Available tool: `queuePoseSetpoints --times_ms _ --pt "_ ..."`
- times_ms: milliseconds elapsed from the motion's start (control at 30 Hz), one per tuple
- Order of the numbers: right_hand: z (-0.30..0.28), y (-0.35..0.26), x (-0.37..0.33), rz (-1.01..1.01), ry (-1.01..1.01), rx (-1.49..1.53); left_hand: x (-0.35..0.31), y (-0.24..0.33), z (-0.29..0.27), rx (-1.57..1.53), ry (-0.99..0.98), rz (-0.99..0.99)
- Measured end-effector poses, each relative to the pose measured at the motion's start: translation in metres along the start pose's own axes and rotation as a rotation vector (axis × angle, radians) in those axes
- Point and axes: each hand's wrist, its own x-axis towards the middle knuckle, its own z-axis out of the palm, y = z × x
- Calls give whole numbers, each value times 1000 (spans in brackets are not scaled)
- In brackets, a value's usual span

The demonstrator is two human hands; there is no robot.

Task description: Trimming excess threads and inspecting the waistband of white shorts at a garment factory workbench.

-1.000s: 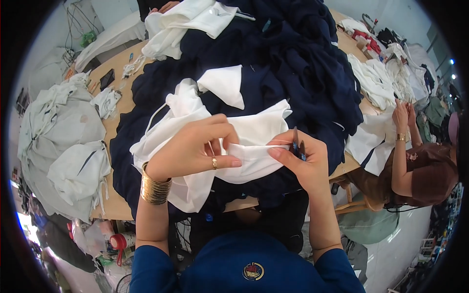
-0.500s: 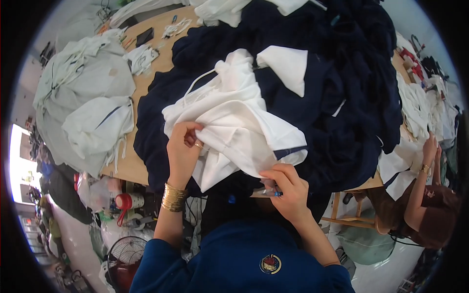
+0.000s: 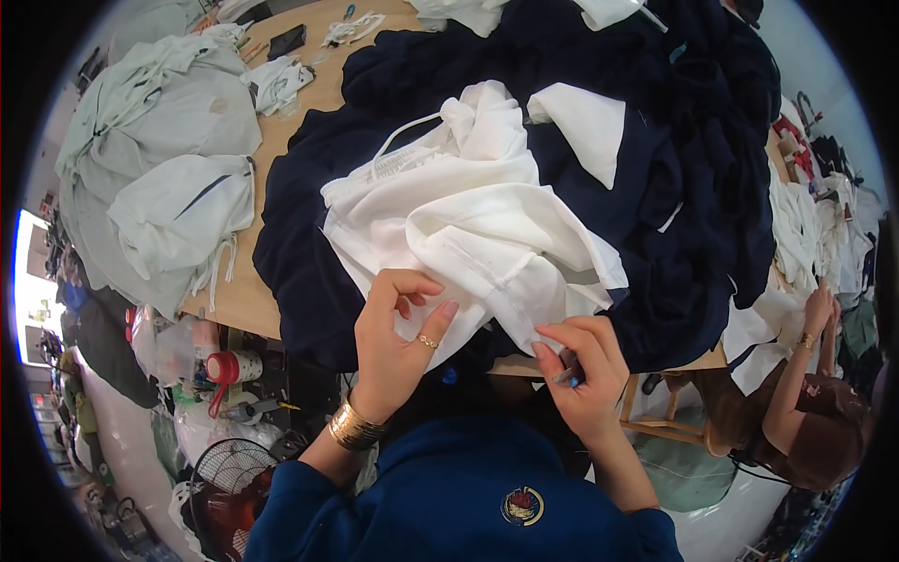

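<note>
A white garment [image 3: 478, 225] lies bunched on a pile of dark navy fabric [image 3: 309, 206]. It has a gathered elastic band and a white cord at its far side. My right hand [image 3: 590, 370] pinches the near edge of the white garment between thumb and fingers. A small tool with a blue tip [image 3: 573, 380] is tucked in that same palm, mostly hidden. My left hand [image 3: 398, 332], with thumb and forefinger apart and the other fingers loosely bent, hovers at the garment's near left part, holding nothing that I can see.
Pale grey-green fabric [image 3: 159, 122] is heaped on the left of the wooden table [image 3: 257, 290]. A white cloth piece [image 3: 585, 131] lies beyond the garment. Below left are a red-lidded cup [image 3: 225, 367] and a fan [image 3: 229, 468]. At right, another person's hands [image 3: 817, 314] handle white cloth.
My left hand has let go of the garment and moved right and nearer to me. My right hand has shifted slightly right, still pinching the edge, and the cloth's folds have opened out.
</note>
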Motion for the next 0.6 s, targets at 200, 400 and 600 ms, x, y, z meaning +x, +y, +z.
queuePoseSetpoints --times_ms 200,400,600 --pt "5 -4 9 17 21 42 6 3 1 -298 12 -84" --pt "7 -12 35 -32 7 68 20 11 9 -691 -92 -304" --pt "32 -10 56 -30 -17 93 19 13 21 -672 -133 -263"
